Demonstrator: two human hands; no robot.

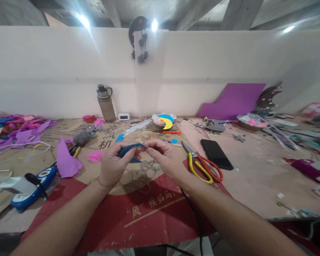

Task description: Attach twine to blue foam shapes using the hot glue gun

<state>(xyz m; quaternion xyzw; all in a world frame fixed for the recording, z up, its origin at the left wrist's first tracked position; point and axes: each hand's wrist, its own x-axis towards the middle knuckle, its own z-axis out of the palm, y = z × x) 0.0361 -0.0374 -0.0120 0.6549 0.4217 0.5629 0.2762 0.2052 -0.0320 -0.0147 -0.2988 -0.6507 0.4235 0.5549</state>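
My left hand [114,164] is closed around a curved dark blue felt piece [128,150], held just above the cardboard. My right hand [162,156] pinches at the right tip of that same piece, fingers pressed together; what it holds there, perhaps thread, is too small to make out. A tangle of grey string [145,167] lies on the cardboard sheet [138,217] right under both hands.
Yellow and red scissors [201,164] and a black phone [216,153] lie right of my hands. A blue glue gun [32,186] and purple felt scraps [65,160] sit to the left. A bottle [106,103] stands at the white wall. More craft scraps crowd the right side.
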